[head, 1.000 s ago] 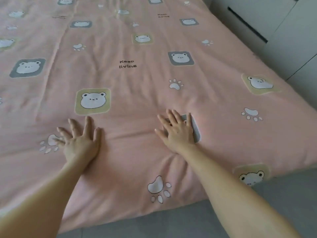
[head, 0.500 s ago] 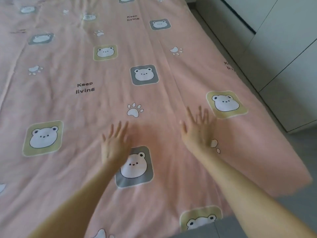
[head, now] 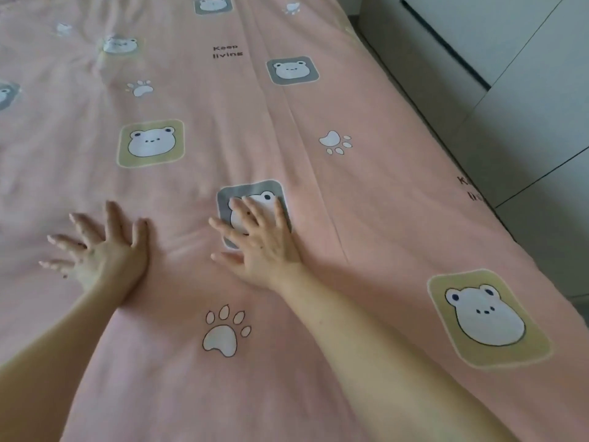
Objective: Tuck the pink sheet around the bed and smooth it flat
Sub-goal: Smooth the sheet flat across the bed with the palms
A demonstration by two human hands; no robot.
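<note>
The pink sheet, printed with bear faces and paw marks, covers the whole bed. My left hand lies flat on it at the left, palm down with fingers spread. My right hand presses flat beside it, fingers apart over a grey bear patch. Small wrinkles fan out between the two hands. A long crease runs up the sheet just right of my right hand. The sheet's right side drapes over the bed's edge.
White cabinet doors and a drawer front stand close along the right side of the bed, leaving a narrow strip of grey floor between them and the bed.
Both hands have slid across the sheet, staying flat and spread. The view has moved closer over the bed, and the front edge and floor below are gone from sight.
</note>
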